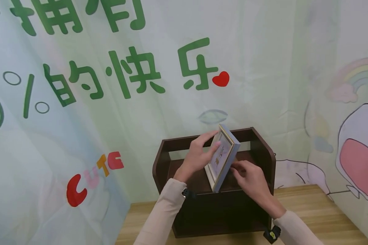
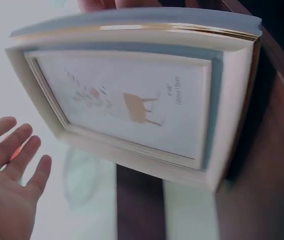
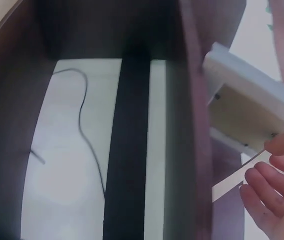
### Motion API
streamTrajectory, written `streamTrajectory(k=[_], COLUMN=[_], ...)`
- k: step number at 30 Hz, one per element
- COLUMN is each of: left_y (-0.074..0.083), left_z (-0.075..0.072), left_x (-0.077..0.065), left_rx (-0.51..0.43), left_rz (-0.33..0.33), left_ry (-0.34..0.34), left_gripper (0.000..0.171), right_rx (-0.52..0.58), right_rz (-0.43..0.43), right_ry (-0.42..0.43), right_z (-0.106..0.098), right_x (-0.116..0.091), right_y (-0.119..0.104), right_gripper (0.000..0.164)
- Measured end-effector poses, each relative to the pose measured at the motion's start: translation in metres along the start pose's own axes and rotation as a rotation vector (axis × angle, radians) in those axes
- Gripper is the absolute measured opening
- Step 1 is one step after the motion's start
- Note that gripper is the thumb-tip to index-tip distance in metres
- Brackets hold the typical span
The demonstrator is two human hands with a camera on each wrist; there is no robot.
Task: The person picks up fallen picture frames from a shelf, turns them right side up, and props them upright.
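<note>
A picture frame [image 1: 221,158] with a pale rim, gold trim and blue-grey sides stands tilted on top of the dark brown shelf unit [image 1: 224,211]. Behind its glass, a print [image 2: 137,107] shows a small tan chair and flowers. My left hand [image 1: 198,153] is by the frame's front; the left wrist view shows its fingers spread, apart from the frame. At the back, my right hand [image 1: 251,177] pinches the frame's flat support leg [image 3: 234,182] between thumb and fingers. The tan backing [image 3: 246,115] with small dark clips faces that hand.
The shelf unit has raised side panels [image 1: 265,153] and a back rail [image 1: 184,144]. It stands on a wooden table [image 1: 306,207] against a printed curtain [image 1: 257,78]. A thin dark cord [image 3: 84,125] hangs behind the unit's open back.
</note>
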State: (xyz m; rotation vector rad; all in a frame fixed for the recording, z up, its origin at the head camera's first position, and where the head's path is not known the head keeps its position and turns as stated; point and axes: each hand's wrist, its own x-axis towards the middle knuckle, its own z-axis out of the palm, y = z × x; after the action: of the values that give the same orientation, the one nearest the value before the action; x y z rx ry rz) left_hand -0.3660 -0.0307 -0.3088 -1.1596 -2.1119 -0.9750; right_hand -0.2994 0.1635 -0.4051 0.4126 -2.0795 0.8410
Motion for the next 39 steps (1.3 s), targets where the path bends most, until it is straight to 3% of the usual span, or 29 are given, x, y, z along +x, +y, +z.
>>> streamTrajectory(k=[10,13,19,24,30,39], left_y=[-0.035,-0.044,-0.059,-0.064,-0.065,-0.063], left_z=[0.015,0.022,0.037,0.048,0.047,0.042], left_x=[-0.013,-0.015,-0.015,-0.014,-0.018,-0.025], left_rx=[-0.146,-0.159,-0.159,-0.177,-0.199,-0.192], left_rz=[-0.447,-0.524,-0.565,-0.604,-0.645,-0.651], left_ry=[-0.003,0.007,-0.003,0.028,0.081,0.111], left_gripper=[0.045,0.043,0.039,0.036,0.034,0.033], right_rx=[0.181,0.211,0.246,0.230,0.205,0.187], right_rz=[0.211,0.273,0.319,0.332,0.323,0.342], right_ry=[-0.007,0.009,0.065,0.120,0.135,0.115], right_z=[-0.010,-0.007,0.003,0.008,0.010,-0.003], right_x=[-0.016,-0.020,-0.019,-0.017,-0.015,-0.012], right_y=[-0.033,-0.042,-0.052,-0.053,-0.049,-0.040], right_gripper=[0.020,0.020,0.027,0.024,0.019,0.019])
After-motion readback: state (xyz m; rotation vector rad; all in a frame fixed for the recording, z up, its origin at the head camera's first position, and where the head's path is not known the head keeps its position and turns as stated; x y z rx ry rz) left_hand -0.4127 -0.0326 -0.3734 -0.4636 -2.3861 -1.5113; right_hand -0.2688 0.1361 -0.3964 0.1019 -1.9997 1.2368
